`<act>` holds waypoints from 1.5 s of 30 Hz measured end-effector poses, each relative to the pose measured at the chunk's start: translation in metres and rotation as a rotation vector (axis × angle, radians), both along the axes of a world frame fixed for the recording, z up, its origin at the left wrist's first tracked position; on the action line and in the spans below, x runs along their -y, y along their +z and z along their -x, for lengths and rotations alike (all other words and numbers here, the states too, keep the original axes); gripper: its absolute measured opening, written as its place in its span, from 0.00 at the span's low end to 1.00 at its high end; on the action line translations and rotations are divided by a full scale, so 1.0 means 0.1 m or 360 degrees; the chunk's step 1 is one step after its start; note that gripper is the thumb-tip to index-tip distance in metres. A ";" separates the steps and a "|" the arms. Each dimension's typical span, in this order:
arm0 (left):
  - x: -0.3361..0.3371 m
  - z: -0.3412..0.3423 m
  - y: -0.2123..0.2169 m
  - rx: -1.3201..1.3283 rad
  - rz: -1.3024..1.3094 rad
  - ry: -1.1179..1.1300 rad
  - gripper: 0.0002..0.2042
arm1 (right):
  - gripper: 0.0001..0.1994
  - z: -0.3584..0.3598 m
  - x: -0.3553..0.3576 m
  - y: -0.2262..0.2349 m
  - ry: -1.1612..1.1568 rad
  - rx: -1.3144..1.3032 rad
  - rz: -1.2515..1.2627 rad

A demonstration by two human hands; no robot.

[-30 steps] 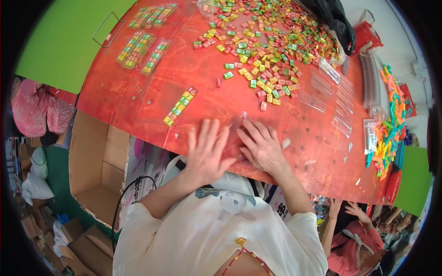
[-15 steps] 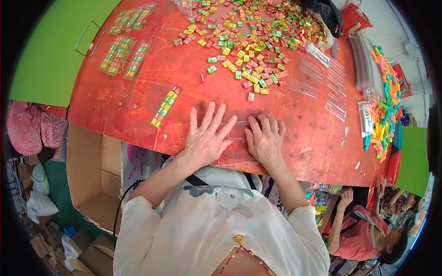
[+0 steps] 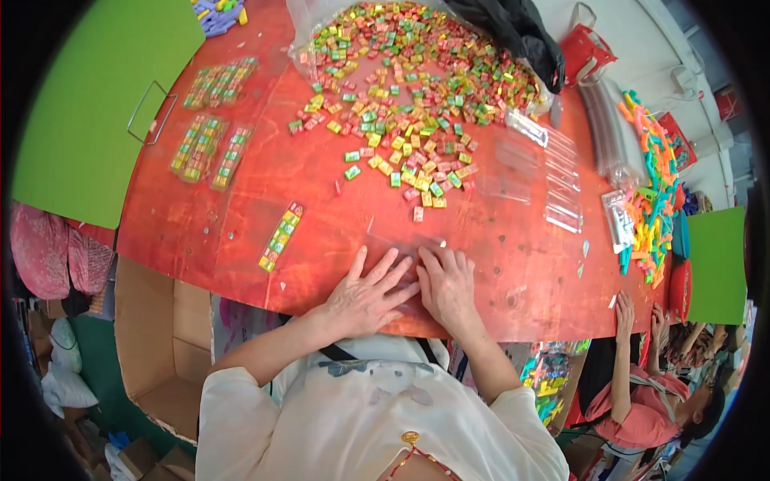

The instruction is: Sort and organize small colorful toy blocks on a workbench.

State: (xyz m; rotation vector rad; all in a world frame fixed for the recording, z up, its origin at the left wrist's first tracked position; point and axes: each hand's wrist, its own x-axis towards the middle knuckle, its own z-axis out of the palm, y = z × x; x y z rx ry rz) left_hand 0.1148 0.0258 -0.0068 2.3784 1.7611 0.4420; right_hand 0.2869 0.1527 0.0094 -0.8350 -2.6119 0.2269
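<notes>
My left hand (image 3: 367,295) lies at the near edge of the red table (image 3: 337,212), open, fingers spread toward the middle. Beside it, my right hand (image 3: 451,289) rests open with bent fingers, its thumb side close to the left fingertips. Under and just beyond both sets of fingertips is a thin clear plastic piece (image 3: 401,239); its outline barely shows and its exact form is hard to make out. To the left lies a filled strip of small wrapped candies (image 3: 281,236), yellow, green and red. A large pile of loose wrapped candies (image 3: 417,164) spreads beyond my hands.
Filled candy packs (image 3: 198,148) lie at the far left. Clear plastic trays (image 3: 564,188) line the right, near stacked clear sleeves (image 3: 611,136) and bright plastic pieces (image 3: 646,200). An open cardboard box (image 3: 164,321) stands below the left edge. A co-worker (image 3: 642,405) sits at the right.
My view has tilted, so the table sits lower in it. My hands have drawn closer together over the clear plastic. The co-worker's hand now rests on the table edge.
</notes>
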 end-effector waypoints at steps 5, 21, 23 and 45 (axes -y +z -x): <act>-0.15 0.22 0.20 0.0335 -0.0098 0.0104 0.31 | 0.14 0.12 -0.35 0.13 0.0004 -0.0175 0.0040; -1.08 0.65 0.03 0.0491 -0.0519 0.0498 0.23 | 0.13 0.32 -0.83 -0.01 -0.0025 -0.0066 0.0009; -1.06 0.71 0.11 0.0494 -0.0440 0.0510 0.19 | 0.11 0.30 -0.79 0.03 0.0014 -0.0093 -0.0015; -1.00 0.69 0.08 -0.0089 -0.0217 0.0657 0.12 | 0.09 0.78 -0.68 -0.03 0.0179 -0.0017 -0.0176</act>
